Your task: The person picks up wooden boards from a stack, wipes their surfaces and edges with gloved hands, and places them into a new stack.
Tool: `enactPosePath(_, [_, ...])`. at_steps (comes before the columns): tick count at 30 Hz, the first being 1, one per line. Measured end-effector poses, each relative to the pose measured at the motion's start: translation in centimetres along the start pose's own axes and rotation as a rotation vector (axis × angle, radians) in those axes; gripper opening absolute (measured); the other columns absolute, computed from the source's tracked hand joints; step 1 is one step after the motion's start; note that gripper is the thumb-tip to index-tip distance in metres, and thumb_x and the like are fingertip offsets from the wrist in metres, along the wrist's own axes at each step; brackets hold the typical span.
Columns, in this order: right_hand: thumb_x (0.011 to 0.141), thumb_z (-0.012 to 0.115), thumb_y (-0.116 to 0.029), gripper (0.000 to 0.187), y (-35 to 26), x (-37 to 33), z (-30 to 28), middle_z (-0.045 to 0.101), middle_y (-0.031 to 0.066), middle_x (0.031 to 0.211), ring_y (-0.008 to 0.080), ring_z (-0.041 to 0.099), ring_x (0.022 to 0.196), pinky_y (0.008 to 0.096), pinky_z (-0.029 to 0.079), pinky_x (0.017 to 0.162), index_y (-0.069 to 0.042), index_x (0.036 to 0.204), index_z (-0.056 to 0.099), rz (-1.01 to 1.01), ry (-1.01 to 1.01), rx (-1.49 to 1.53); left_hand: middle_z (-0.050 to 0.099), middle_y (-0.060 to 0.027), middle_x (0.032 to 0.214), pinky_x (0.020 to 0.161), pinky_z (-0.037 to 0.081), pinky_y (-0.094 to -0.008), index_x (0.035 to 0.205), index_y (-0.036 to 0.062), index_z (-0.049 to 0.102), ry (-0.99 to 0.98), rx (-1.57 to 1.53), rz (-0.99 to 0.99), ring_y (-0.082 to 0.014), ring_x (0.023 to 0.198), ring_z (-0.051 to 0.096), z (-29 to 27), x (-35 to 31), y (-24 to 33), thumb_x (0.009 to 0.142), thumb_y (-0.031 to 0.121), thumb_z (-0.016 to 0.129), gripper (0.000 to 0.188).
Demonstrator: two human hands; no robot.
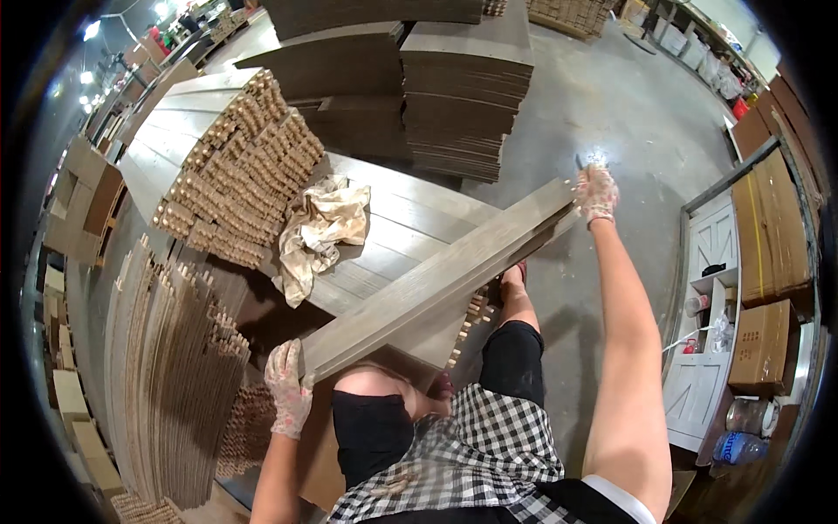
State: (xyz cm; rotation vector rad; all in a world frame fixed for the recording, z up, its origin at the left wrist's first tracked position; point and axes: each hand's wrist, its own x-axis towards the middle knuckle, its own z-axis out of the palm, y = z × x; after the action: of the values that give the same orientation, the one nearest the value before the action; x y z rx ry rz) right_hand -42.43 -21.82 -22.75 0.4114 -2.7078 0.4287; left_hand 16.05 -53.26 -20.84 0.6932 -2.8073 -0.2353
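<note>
While spanning a long grey plank (428,283) end to end, grips its near left end with the gloved left hand (286,386) and its far right end with the gloved right hand (597,192), probably to keep so long a length steady. Cannot tell whether holding one piece or several layered together, nor make out the right fingers clearly. Holds it slantwise above stacked boards (410,205), hiding part of them, perhaps to rest it there; cannot see whether touching. Has a crumpled cloth (323,229) beyond, on that pile, seemingly for easy reach. Faces, farther left, peg-ended slats (244,166) laid with ends roughly lined up, likely for order. Sees only part of the far brown stack (375,11), cut off at the top, and barely makes out the far left clutter (170,39).
</note>
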Motion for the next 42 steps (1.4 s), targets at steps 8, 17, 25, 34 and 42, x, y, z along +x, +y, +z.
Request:
enactPosePath(8, [0.071, 0.062, -0.012, 0.016, -18.0, -18.7, -2.4, 0.058, 0.0141, 0.085, 0.0335, 0.062, 0.078, 0.0426, 0.053, 0.066, -0.008, 0.085, 0.057, -0.488, -0.175, 0.179, 0.037, -0.0166, 0.147, 0.112, 0.026, -0.0431, 0.146, 0.0010, 0.033, 0.289, -0.431, -0.207, -0.0336, 0.136, 0.033, -0.1, -1.7, -0.5, 0.100, 0.042, 0.044, 0.062])
enactPosePath(17, [0.082, 0.053, -0.010, 0.008, -44.3, -43.2, -6.8, 0.059, 0.0094, 0.084, 0.0219, 0.063, 0.074, 0.0373, 0.052, 0.062, -0.009, 0.087, 0.059, -1.116, -0.351, 0.538, 0.039, -0.0080, 0.146, 0.113, 0.028, -0.0340, 0.144, 0.0041, 0.038, 0.667, -0.600, -0.448, -0.0196, 0.134, 0.039, -5.7, -11.5, -3.3, 0.103, 0.012, 0.039, 0.041])
enactPosePath(25, [0.085, 0.061, -0.021, 0.015, -32.1, -42.8, -9.8, 0.059, 0.0103, 0.080, 0.0280, 0.061, 0.072, 0.0367, 0.051, 0.063, -0.007, 0.080, 0.057, -0.821, -0.667, 1.127, 0.048, -0.0167, 0.135, 0.107, 0.036, -0.0425, 0.134, 0.0049, 0.050, 0.313, -0.322, -0.203, -0.0338, 0.124, 0.046, -5.8, -5.1, -3.0, 0.089, 0.024, 0.063, 0.050])
enactPosePath(34, [0.086, 0.062, -0.023, 0.027, -18.2, -35.0, -15.3, 0.064, 0.0196, 0.092, 0.0384, 0.062, 0.088, 0.0402, 0.049, 0.076, 0.000, 0.100, 0.064, -0.050, -0.543, 1.034, 0.059, -0.0151, 0.112, 0.086, 0.049, -0.0431, 0.135, 0.0080, 0.046, -0.208, 0.151, 0.156, -0.0350, 0.103, 0.059, -3.5, 6.0, 0.8, 0.070, 0.029, 0.081, 0.077])
enactPosePath(42, [0.092, 0.066, -0.015, 0.014, -19.4, -31.5, -12.6, 0.062, -0.0043, 0.085, 0.0036, 0.052, 0.074, 0.0192, 0.043, 0.066, -0.005, 0.101, 0.063, 0.536, -0.884, 1.840, 0.054, -0.0065, 0.084, 0.065, 0.050, -0.0411, 0.103, 0.0147, 0.058, 0.049, 0.323, 0.558, -0.0273, 0.080, 0.059, -6.8, 4.2, 3.2, 0.066, 0.017, 0.072, 0.039])
